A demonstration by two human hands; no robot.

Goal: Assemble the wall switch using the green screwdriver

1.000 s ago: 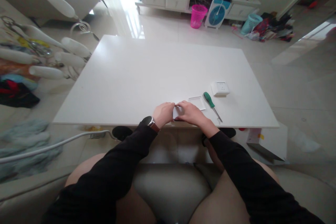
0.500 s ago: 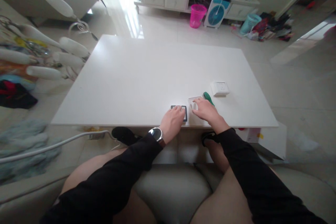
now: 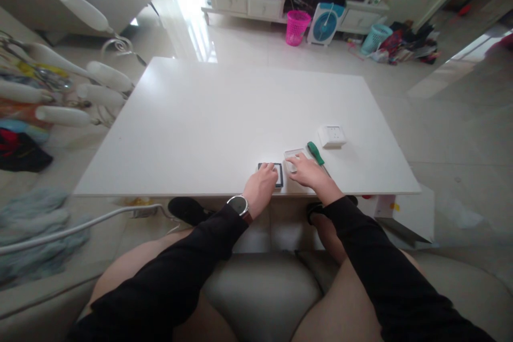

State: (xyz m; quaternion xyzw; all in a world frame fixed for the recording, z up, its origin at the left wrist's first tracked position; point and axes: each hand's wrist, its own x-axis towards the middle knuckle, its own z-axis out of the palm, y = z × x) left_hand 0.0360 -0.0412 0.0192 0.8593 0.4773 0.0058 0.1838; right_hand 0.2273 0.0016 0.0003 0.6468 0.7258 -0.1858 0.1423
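My left hand (image 3: 259, 184) rests on a small dark-rimmed square frame (image 3: 280, 177) near the table's front edge, its fingers bent over the top. Just to the right, my right hand (image 3: 308, 171) is over a clear, shallow plastic piece (image 3: 294, 153), thumb and fingers at its surface; whether they grip anything is too small to tell. A green-handled screwdriver (image 3: 315, 153) lies beside the right hand, its shaft pointing to the front edge. Behind it on the right sits a white socket box (image 3: 332, 137).
The white table (image 3: 224, 112) spans the middle of the view. A white lamp with several long shades (image 3: 108, 75) stands at its left edge. Beyond are a pink basket (image 3: 297, 28), a blue fan (image 3: 325, 24) and a low cabinet (image 3: 264, 6).
The view has shifted slightly. My right hand has moved a little toward the front edge, and more of the screwdriver shows. My left hand stays on the frame.
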